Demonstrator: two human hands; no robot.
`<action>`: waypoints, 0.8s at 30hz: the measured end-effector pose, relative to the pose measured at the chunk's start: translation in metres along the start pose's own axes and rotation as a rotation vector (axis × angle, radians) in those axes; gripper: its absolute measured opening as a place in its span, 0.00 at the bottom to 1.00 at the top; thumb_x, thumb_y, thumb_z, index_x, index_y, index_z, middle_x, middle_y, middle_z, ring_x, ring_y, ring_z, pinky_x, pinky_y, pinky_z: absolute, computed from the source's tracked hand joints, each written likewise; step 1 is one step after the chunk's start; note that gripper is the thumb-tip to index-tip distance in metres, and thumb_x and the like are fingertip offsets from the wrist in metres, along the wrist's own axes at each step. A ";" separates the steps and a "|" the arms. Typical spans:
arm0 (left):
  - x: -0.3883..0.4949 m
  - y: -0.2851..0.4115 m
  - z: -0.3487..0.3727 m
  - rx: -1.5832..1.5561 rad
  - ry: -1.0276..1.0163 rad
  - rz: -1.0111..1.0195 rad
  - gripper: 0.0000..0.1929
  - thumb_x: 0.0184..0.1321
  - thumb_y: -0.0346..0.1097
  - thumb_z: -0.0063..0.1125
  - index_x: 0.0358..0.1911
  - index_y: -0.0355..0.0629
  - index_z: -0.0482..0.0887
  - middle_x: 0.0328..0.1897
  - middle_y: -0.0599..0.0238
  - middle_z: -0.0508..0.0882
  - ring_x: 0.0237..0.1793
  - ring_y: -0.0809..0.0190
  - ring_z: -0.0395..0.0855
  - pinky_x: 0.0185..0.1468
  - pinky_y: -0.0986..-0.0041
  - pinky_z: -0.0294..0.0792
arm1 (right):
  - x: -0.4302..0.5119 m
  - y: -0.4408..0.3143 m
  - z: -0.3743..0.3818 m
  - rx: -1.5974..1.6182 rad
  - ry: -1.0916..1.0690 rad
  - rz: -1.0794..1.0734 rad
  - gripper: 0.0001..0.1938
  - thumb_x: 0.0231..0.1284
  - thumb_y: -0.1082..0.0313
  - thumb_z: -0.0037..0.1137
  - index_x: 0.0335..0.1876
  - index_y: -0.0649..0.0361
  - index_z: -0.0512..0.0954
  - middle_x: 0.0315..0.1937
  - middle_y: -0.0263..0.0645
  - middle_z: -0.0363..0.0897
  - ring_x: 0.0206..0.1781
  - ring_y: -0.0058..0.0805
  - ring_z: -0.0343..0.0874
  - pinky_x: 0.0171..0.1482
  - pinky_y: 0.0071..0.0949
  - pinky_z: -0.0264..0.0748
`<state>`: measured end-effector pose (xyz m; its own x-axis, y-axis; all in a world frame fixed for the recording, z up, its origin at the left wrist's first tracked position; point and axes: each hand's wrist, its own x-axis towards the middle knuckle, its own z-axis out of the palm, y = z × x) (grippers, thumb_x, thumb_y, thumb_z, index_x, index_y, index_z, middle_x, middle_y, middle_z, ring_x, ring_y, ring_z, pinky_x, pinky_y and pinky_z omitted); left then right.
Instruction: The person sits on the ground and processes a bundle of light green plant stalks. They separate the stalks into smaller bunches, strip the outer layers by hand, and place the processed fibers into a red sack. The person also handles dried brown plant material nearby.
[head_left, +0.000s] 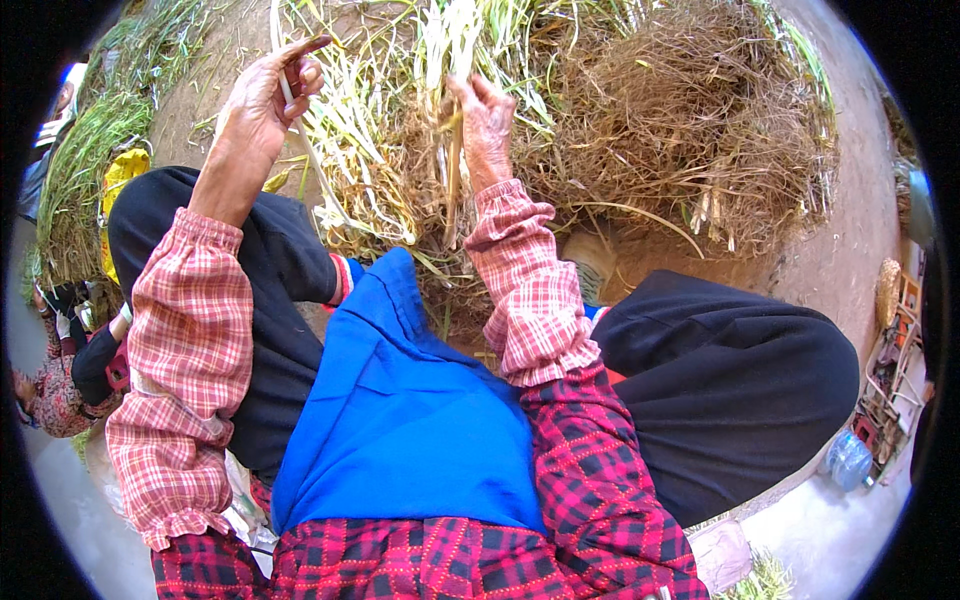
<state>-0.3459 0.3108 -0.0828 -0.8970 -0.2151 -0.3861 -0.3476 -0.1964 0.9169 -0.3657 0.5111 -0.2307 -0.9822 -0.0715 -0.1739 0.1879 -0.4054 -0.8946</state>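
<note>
My left hand (274, 90) is raised at the upper left, its fingers curled round a long pale plant stalk (306, 142) and its index finger pointing out. At the top centre my right hand (484, 112) has thumb and fingers closed on some pale plant stalks (454, 37) with dry brown leaves hanging below them. Between and under the hands lies a loose heap of whitish-green stalks (360, 165). Right of my right hand is a large pile of dry brown roots and stems (675, 127). Which stalks are rooted in the heap I cannot tell.
Green plant bundles (97, 165) and a yellow bag (124, 176) are at the left. Another person (64, 382) is at the lower left, with a second partly seen above. A clear plastic bottle (849, 459) lies at the right. A blue apron (420, 427) covers my lap between my bent knees.
</note>
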 end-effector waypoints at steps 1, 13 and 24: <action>0.002 0.000 0.001 -0.011 -0.019 0.005 0.14 0.69 0.38 0.48 0.47 0.36 0.80 0.19 0.72 0.75 0.19 0.74 0.71 0.14 0.85 0.51 | 0.002 -0.006 0.004 0.080 -0.064 -0.155 0.09 0.64 0.66 0.55 0.38 0.64 0.80 0.21 0.28 0.76 0.19 0.14 0.71 0.18 0.17 0.65; 0.015 -0.020 0.018 0.052 0.083 -0.085 0.16 0.70 0.42 0.46 0.45 0.39 0.84 0.24 0.71 0.81 0.22 0.74 0.74 0.21 0.86 0.60 | -0.017 -0.005 0.021 -0.415 -0.121 -0.225 0.15 0.65 0.59 0.55 0.42 0.67 0.78 0.27 0.39 0.81 0.29 0.21 0.75 0.34 0.26 0.70; 0.021 -0.041 0.025 0.190 0.012 -0.133 0.14 0.58 0.43 0.65 0.41 0.42 0.84 0.30 0.74 0.81 0.24 0.76 0.72 0.18 0.88 0.55 | -0.028 -0.034 0.040 -0.763 -0.149 -0.393 0.14 0.63 0.51 0.52 0.40 0.54 0.79 0.24 0.46 0.81 0.31 0.46 0.82 0.35 0.41 0.75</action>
<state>-0.3573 0.3379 -0.1264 -0.8371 -0.2110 -0.5047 -0.5083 -0.0406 0.8602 -0.3450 0.4905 -0.1786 -0.9574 -0.1950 0.2131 -0.2640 0.2916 -0.9194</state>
